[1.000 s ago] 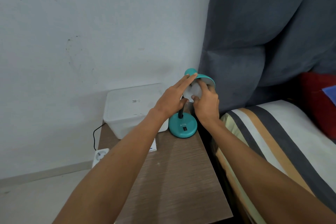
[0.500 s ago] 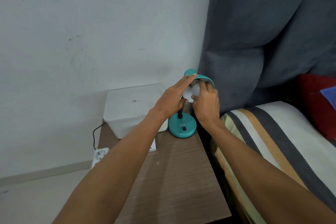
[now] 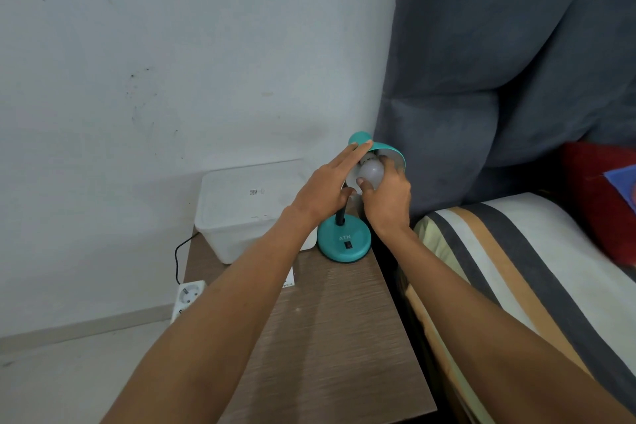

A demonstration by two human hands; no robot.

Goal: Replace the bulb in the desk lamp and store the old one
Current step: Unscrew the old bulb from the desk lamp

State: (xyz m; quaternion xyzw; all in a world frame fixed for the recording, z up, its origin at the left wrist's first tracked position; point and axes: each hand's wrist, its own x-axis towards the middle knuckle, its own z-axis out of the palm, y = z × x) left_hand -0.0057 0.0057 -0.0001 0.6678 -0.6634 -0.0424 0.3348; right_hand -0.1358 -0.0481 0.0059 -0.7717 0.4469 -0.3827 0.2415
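A small teal desk lamp [image 3: 344, 240] stands at the back right of a wooden bedside table [image 3: 330, 337], its shade [image 3: 392, 152] tipped toward me. A white bulb [image 3: 371, 173] sits at the mouth of the shade. My right hand [image 3: 387, 196] is wrapped around the bulb, thumb below it and fingers behind. My left hand [image 3: 327, 188] lies flat against the left side of the shade, fingers stretched out to its top edge. The lamp's black neck is mostly hidden behind my hands.
A white lidded plastic box [image 3: 247, 206] stands left of the lamp against the wall. A small printed card [image 3: 288, 280] lies under my left forearm. A white power strip [image 3: 188, 296] with black cable lies on the floor at left. A striped bed [image 3: 516, 286] adjoins the table on the right.
The bulb has come further out of the shade in my right hand, with more of its neck showing. My left hand has stayed on the shade.
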